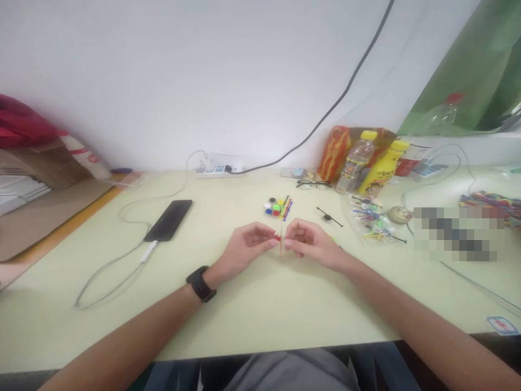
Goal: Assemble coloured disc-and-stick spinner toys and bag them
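My left hand [255,243] pinches a small red plastic piece [278,237] between thumb and fingertips. A thin red arrow-like stick [280,250] stands upright at that piece, between my two hands. My right hand [311,241] is closed just right of the stick, thumb and fingers curled together; what they hold, if anything, is hidden. Beyond my hands lie several small coloured discs [268,212] and thin coloured arrow sticks [288,209]. A black arrow spinner with a round hub [327,217] lies farther right.
To the right are a clear bag of spinner parts [374,220], a round beige object [399,215] and two yellow-capped bottles [355,163]. Glasses [313,185] and a power strip [217,168] sit near the wall. A phone [170,220] with a cable lies left.
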A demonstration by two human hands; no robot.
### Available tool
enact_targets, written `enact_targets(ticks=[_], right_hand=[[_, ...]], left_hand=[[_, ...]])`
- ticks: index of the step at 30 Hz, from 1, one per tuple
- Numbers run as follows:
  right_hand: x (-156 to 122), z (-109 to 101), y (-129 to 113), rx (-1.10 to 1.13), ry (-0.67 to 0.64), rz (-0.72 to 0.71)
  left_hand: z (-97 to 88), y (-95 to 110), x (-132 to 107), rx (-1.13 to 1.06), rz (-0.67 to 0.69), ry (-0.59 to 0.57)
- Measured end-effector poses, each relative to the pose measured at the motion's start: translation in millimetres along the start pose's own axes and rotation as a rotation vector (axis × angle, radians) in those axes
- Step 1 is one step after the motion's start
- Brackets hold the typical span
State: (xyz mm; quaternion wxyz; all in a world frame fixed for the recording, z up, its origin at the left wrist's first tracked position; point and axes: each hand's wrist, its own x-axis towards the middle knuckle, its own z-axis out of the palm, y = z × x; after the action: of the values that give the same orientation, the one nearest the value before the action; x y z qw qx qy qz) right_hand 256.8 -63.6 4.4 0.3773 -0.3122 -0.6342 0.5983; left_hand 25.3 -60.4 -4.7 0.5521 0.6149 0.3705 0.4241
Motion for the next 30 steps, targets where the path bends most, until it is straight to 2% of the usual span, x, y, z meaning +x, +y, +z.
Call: enact_targets(ticks=[6, 11, 17, 22, 26, 30], right_hand=[[-0.8, 0.7, 2.0, -0.020, -0.022, 0.018], [-0.5, 2.0, 1.4, -0.043, -0.028, 0.023], [-2.1, 3.4, 0.9, -0.336, -0.031, -0.044], [-4.7, 3.1, 4.2, -0.585, -0.086, -0.134], [-4.5, 2.3, 4.6, -0.626, -0.053, -0.150], [-5.0, -4.8, 1.1, -0.703, 0.034, -0.157]], left_hand=[[-0.5, -2.8, -0.8, 0.014, 0.023, -0.075], [0.0, -3.0, -1.9, -0.002, 0.018, -0.094], [2.0, -4.7, -3.0, 0.026, 0.071, -0.106], [4.1, -4.0, -4.1, 0.080, 0.099, -0.112], [5.7, -1.7, -6.1, 0.227, 0.171, -0.102], [4.9, 0.9, -6.9, 0.440, 0.262, -0.001]])
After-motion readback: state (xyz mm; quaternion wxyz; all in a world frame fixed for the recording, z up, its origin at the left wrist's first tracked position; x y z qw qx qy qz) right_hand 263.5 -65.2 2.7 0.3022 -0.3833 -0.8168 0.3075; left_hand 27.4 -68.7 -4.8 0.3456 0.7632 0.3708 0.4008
